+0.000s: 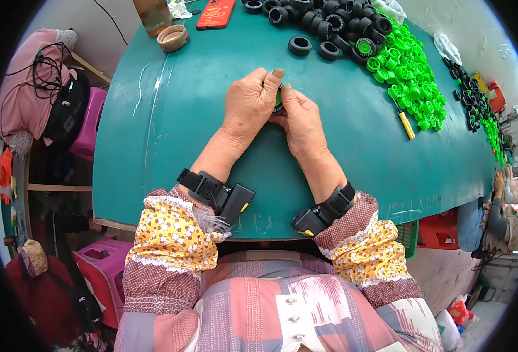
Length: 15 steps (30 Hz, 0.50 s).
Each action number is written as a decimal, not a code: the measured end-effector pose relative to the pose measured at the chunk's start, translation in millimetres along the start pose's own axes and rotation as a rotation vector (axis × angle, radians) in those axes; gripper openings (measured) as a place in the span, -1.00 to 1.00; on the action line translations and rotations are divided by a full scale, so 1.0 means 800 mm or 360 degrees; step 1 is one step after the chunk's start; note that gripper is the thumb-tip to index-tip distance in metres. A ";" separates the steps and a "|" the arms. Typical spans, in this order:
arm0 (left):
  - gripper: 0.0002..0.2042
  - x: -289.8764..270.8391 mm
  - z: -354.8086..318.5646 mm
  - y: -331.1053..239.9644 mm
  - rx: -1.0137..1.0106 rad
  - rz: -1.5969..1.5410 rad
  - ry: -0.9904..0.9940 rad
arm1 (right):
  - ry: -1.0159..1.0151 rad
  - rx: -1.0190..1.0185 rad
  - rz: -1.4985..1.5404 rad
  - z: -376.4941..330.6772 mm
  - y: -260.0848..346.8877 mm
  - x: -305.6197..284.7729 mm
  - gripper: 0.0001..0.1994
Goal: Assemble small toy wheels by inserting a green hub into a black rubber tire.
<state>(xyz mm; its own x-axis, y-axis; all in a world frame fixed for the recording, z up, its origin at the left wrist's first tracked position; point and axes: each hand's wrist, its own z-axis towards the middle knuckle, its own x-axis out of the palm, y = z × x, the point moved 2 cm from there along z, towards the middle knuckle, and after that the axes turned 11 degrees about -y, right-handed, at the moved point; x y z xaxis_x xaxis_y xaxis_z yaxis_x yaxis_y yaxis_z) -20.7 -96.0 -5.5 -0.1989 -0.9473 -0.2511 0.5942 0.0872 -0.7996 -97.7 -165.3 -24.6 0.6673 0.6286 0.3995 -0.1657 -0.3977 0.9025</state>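
Observation:
Over the middle of the green table, my left hand [248, 101] and my right hand [301, 119] meet around a small toy wheel [279, 101]. A bright green hub shows inside its black tyre. Both hands are closed on it, thumbs pressing from either side, and most of the wheel is hidden behind my fingers. Beyond my hands lie a loose black tyre [300, 46] and a second black tyre [328, 51]. One tyre with a green hub in it [365, 47] rests at the near edge of the tyre pile.
A heap of black tyres [314, 22] adjoins a heap of green hubs [414, 82] at the far right. A yellow-handled tool [406, 124] lies beside the hubs. At the far left are a round lid [172, 38] and a red phone [216, 14]. Another person [508, 205] sits far right.

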 end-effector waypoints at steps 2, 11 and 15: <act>-0.58 0.000 -0.001 -0.005 0.0034 0.0060 -0.0023 | 0.0024 -0.0029 0.0000 -0.001 0.001 0.001 -0.70; -0.67 0.005 -0.001 -0.014 0.0191 0.0106 -0.0072 | -0.0017 0.0069 0.0107 0.002 0.000 -0.006 -0.69; -0.66 0.006 -0.002 -0.012 0.0124 0.0021 -0.0050 | 0.0001 0.0113 0.0100 0.003 0.000 -0.011 -0.69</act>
<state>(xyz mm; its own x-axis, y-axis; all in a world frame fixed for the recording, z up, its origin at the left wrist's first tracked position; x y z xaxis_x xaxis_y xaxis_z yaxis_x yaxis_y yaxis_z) -28.5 -101.0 -0.2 -0.1666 -0.9556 -0.2431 0.6556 0.0767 -0.7512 -101.5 -172.5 -28.5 0.6565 0.6014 0.4552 -0.1552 -0.4829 0.8618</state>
